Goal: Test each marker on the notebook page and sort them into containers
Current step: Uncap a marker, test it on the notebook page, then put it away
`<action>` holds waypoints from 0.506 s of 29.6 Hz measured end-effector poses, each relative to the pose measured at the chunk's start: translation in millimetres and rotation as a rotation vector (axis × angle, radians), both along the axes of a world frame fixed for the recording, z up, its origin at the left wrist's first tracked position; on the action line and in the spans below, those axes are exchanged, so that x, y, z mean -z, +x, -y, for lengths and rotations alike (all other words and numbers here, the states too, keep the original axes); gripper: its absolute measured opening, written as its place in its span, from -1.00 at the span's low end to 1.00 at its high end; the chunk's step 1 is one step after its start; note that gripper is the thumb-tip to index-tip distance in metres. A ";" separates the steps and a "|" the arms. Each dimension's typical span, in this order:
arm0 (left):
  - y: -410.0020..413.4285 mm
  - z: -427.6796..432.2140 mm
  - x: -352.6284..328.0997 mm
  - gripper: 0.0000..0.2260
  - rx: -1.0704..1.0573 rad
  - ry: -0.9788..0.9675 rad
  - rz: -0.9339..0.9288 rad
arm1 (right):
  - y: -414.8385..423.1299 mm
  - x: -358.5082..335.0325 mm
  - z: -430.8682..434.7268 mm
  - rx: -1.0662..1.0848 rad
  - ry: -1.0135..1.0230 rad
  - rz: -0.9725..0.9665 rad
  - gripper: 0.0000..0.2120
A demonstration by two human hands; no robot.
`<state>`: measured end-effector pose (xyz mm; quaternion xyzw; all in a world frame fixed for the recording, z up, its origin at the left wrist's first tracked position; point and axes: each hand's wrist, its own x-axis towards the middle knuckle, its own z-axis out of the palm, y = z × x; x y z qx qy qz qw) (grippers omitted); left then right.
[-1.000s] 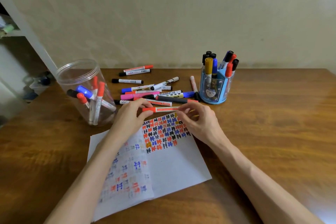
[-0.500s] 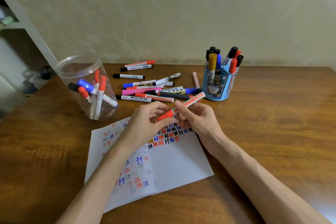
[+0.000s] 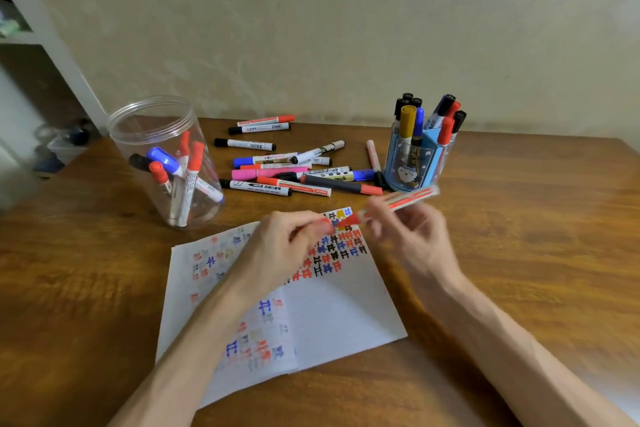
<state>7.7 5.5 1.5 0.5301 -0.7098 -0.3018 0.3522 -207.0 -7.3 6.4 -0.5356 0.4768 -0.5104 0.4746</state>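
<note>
My right hand (image 3: 412, 236) holds a red marker (image 3: 405, 201) by its white barrel, tip pointing left and down over the notebook page (image 3: 332, 308). The marker is blurred. My left hand (image 3: 287, 246) pinches its red cap (image 3: 320, 224), a short gap away from the bare tip. The page carries several rows of red, blue, black and yellow test marks. A clear plastic jar (image 3: 162, 156) at the left holds several markers. A blue pen holder (image 3: 415, 163) at the right holds several more, standing upright.
A loose pile of markers (image 3: 291, 166) lies on the wooden table (image 3: 536, 253) between jar and holder, behind the page. A wall runs along the table's far edge. A white shelf unit (image 3: 41, 45) stands beyond the left corner.
The marker was held level in both hands, then tilted. Now the cap is off in my left hand, and my right hand has drawn the barrel away to the right.
</note>
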 end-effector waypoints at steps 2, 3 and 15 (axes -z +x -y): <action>18.6 4.3 -4.3 -0.81 -0.095 -0.001 -0.096 | -28.2 -6.6 8.5 0.164 -0.018 0.084 -0.74; 27.3 5.7 -5.1 -0.82 -0.143 -0.023 -0.117 | -36.9 -9.9 10.6 0.199 -0.024 0.077 -0.73; 17.4 9.0 7.8 -0.80 -0.087 -0.064 0.040 | -7.5 4.5 3.2 -0.035 0.074 -0.189 -0.78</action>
